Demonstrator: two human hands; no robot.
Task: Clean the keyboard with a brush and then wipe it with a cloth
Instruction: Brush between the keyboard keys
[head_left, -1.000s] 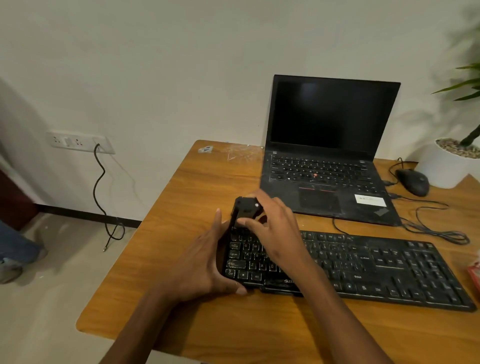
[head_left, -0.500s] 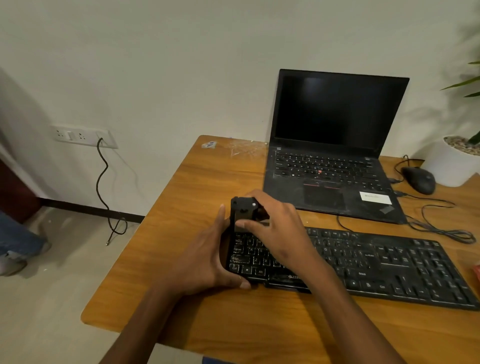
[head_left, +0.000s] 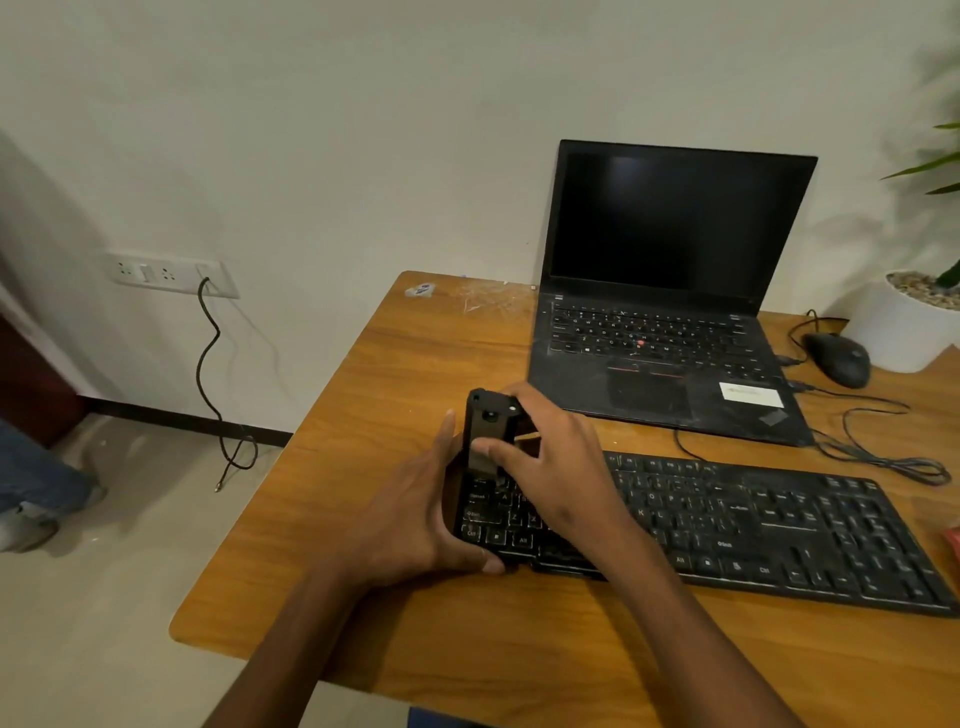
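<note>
1. Two hands meet at the keyboard's (head_left: 727, 525) left end, near on the worktop (head_left: 415, 649).
2. Right hand (head_left: 550, 467) fingers grip a black brush (head_left: 488, 431) — left hand (head_left: 415, 525) cups the keyboard's edge.
3. Far behind — open laptop (head_left: 670, 291), mouse (head_left: 837, 358), trailing cable (head_left: 878, 457).

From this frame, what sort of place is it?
Probably a home or small office desk: an open black laptop and black corded keyboard on a wooden table, with a white wall socket strip.
</note>
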